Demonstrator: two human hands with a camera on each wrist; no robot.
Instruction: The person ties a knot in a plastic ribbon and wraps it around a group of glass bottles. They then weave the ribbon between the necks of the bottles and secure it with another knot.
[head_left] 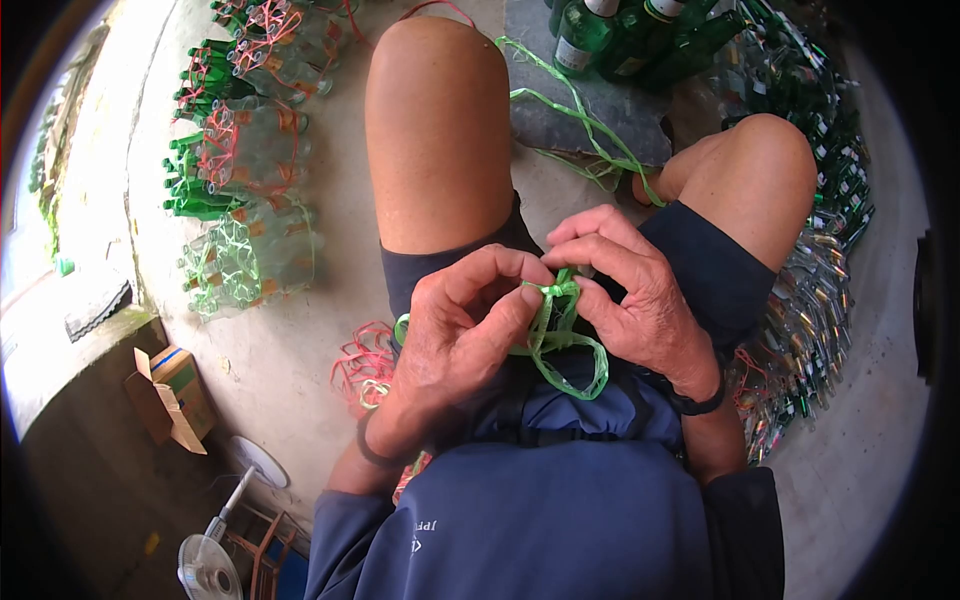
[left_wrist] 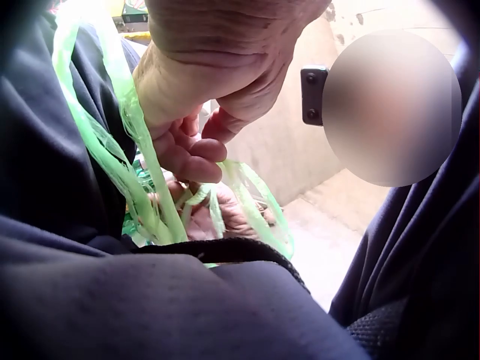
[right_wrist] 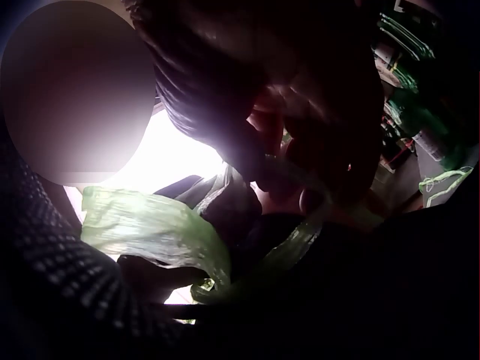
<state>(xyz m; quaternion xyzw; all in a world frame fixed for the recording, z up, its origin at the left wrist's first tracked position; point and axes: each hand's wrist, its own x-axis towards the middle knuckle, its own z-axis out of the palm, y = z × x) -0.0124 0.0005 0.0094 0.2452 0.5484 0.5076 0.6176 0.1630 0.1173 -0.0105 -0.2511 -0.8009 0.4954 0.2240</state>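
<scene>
Above the lap, both hands meet at a knotted part of a green plastic strip (head_left: 567,370). The left hand (head_left: 463,325) pinches the strip between thumb and index finger, left of the knot. On the other side the right hand (head_left: 640,300) has its thumb and fingers curled at the knot's top right. A loop of strip hangs below the fingers. In the left wrist view, green strips (left_wrist: 112,142) pass beside the left hand (left_wrist: 225,67). The right wrist view is dark; a wide pale strip (right_wrist: 154,225) shows below the right hand (right_wrist: 300,97).
Bundled bottles (head_left: 255,145) tied with red and green strips stand at the left. Green bottles (head_left: 640,40) stand on a dark slab (head_left: 545,125) ahead, with more strip lying over it. Many bottles (head_left: 830,200) are heaped at the right. A cardboard box (head_left: 185,390) and a fan (head_left: 210,568) are lower left.
</scene>
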